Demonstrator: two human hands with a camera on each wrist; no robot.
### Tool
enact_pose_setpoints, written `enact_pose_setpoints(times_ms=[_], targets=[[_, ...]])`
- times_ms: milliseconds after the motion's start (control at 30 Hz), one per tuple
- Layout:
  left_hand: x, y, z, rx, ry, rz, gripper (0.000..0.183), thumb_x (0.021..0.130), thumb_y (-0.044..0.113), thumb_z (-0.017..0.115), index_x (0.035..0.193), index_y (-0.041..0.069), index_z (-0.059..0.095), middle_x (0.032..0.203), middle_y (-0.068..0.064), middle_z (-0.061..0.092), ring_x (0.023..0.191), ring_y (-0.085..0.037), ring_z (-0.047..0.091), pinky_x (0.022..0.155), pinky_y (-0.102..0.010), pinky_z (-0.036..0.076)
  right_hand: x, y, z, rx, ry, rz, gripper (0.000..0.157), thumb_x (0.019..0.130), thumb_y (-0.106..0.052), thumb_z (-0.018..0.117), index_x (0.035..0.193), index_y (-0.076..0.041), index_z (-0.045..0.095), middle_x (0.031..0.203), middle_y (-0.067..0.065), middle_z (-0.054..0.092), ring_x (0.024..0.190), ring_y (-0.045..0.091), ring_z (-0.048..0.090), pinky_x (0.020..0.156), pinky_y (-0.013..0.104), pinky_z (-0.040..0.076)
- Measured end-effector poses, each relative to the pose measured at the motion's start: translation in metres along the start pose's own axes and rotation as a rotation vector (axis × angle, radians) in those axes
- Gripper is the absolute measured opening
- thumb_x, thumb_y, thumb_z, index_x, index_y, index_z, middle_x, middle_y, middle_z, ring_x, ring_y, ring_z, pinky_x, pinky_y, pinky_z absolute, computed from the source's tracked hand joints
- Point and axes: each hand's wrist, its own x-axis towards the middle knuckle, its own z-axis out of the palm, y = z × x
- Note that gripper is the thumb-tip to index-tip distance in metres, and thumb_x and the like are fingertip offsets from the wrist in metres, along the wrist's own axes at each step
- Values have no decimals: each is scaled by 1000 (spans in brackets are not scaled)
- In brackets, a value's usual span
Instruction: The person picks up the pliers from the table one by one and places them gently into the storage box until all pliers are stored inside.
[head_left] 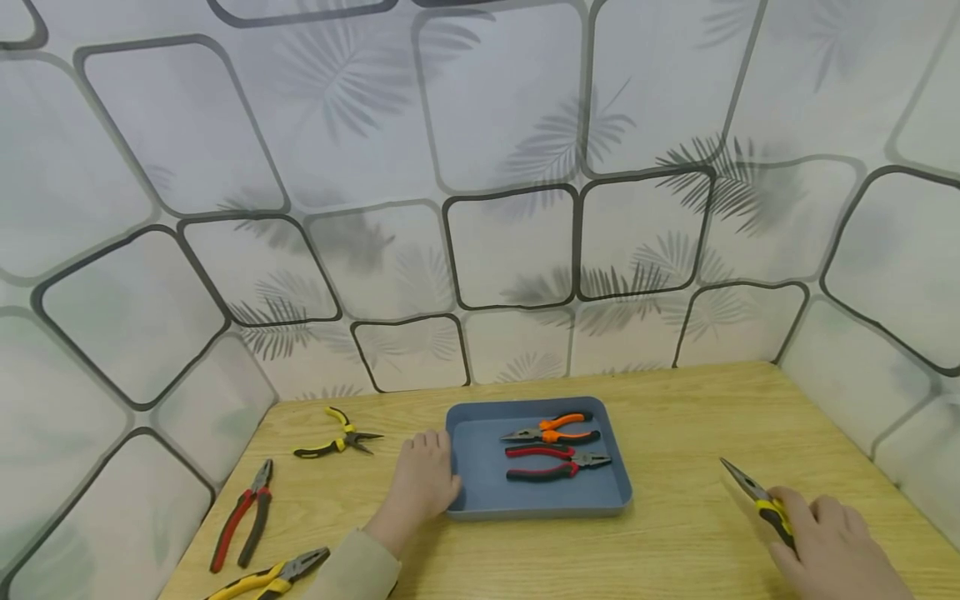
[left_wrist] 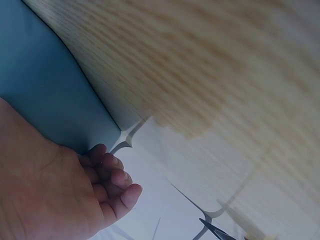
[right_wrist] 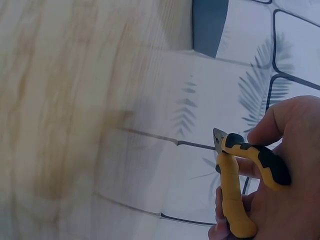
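Observation:
A blue-grey tray sits on the wooden table. My left hand grips its left wall, with the thumb over the rim and the fingers outside; in the left wrist view those fingers are curled beside the tray's outer wall, the thumb hidden. Inside the tray lie orange-handled long-nose pliers and red-and-black combination pliers. At the right, my right hand holds yellow-and-black long-nose pliers above the table, tip towards the back left. The right wrist view shows their handles spread apart against the palm.
Left of the tray are small yellow-and-black pliers with parted jaws, red-and-black pliers, and yellow pliers cut off by the frame's lower edge. Patterned fabric walls enclose the table at the back and sides.

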Motion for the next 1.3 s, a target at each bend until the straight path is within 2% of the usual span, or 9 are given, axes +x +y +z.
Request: enact_pose_setpoints(times_ms=[367,500,800,1067,1300], targets=[[0,1,-3,18,-5,4,49,96,44,64,118,1,57,104,-14,62,97,-29,63,91,-43,56,3,-12,-4,-19,62,-79,52,96,-25,68,136,4,53,92,17,54,84,30,53,69,47,45],[0,2,-6,18,-16,2,49,96,44,64,118,1,57,104,-14,61,97,-29,63,91,-43,56,6,-15,-3,-12,60,-90,54,95,-26,69,137,3,52,94,18,55,86,32,54,69,48,46],[-1,2,-9,4,-19,-3,48,96,43,64,118,0,58,105,-15,62,98,-30,64,91,-44,56,7,-25,2,-3,101,-134,54,93,-26,72,137,1,54,94,14,52,84,26,47,67,37,38],[-2,2,-9,-15,-4,0,45,95,41,65,115,1,57,102,-14,61,96,-29,63,90,-44,56,9,-32,1,7,59,-134,56,96,-27,70,141,2,53,100,15,54,87,26,48,67,37,41],[-1,1,-6,-12,-1,0,45,95,41,65,114,1,58,101,-14,62,95,-29,63,89,-43,57,11,-37,-1,-2,77,-140,58,94,-26,72,141,2,55,104,17,56,91,28,52,71,43,46]])
